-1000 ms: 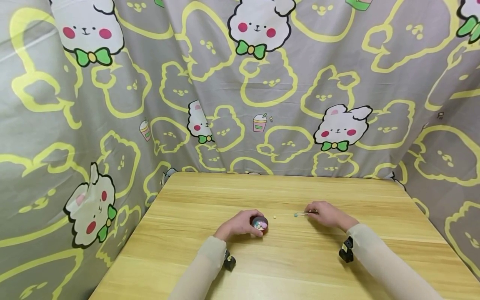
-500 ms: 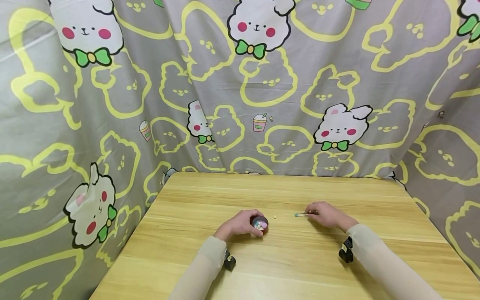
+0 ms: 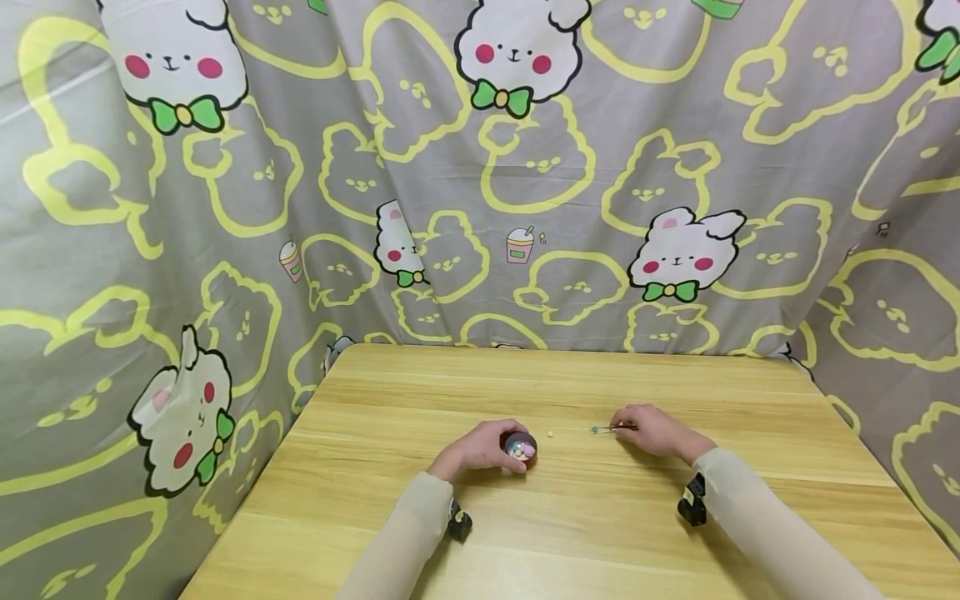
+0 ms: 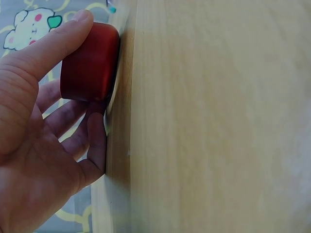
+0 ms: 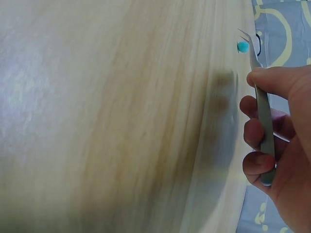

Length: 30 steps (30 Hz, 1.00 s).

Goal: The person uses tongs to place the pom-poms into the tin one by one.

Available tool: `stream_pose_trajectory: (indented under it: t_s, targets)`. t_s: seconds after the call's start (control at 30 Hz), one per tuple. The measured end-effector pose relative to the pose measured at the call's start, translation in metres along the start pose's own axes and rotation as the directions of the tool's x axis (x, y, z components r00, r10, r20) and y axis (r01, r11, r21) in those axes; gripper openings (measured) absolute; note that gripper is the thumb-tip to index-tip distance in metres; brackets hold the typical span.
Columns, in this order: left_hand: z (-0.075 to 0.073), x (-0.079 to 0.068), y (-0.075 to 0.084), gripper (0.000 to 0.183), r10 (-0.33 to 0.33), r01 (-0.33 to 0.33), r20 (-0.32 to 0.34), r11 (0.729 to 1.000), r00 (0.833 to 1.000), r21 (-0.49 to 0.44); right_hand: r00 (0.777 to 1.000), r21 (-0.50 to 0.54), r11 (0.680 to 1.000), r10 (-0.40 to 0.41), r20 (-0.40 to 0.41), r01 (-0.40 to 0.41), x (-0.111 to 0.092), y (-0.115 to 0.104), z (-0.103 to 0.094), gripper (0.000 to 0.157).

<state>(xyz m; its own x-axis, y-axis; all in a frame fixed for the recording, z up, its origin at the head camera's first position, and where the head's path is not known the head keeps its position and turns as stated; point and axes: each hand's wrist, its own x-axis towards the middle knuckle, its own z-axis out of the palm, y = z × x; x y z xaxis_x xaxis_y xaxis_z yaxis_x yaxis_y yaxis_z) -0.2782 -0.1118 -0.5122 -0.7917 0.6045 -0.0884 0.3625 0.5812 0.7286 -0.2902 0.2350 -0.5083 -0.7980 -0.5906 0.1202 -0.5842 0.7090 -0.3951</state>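
My left hand point(image 3: 483, 447) grips a small round red tin point(image 4: 91, 62) around its side, thumb on one edge and fingers on the other. In the head view its top faces up, with pink, white and teal bits point(image 3: 521, 450) inside. My right hand point(image 3: 654, 428) pinches a pair of metal tweezers point(image 5: 264, 116) with bent, pointed tips. At those tips is a small teal ball point(image 5: 243, 47); the tips look slightly apart, and I cannot tell whether they touch it. A tiny yellow ball point(image 3: 551, 434) lies on the table between the tin and the tweezers.
Both hands are low over a wood-grain table point(image 3: 570, 533). A grey curtain point(image 3: 442, 167) with cartoon animals hangs behind it and along both sides. Each wrist carries a small black camera, such as the right wrist's camera point(image 3: 693, 500).
The tweezer tips and teal ball look slightly shifted in the head view. My left hand and the tin have stayed in place.
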Motion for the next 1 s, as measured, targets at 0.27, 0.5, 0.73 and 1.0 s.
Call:
stream_pose_trajectory:
  t_s: [0.27,0.5,0.73,1.0]
  targets:
    - [-0.0004,-0.0003,0.0012,0.05,-0.006,0.006,-0.002,1.0,1.0,-0.01,1.0,0.041,0.999,0.027,-0.011,-0.026,-0.0003,0.0004,-0.0021,0.01]
    - [0.0002,-0.0001,0.0005,0.05,-0.009,0.009,-0.001,1.0,1.0,-0.01,0.999,0.025,0.999,0.028,-0.016,-0.028,-0.001,0.0014,-0.0009,0.008]
    - [0.0006,0.0001,0.0002,0.05,-0.009,0.009,-0.003,1.0,1.0,-0.004,0.998,0.041,0.998,0.057,-0.001,-0.057,-0.0029,0.0034,0.0005,0.009]
    - [0.0004,0.0006,-0.0001,0.05,-0.007,0.007,-0.002,1.0,1.0,0.004,0.998,0.061,0.996,0.062,-0.007,-0.062,-0.0041,0.0053,0.0008,0.01]
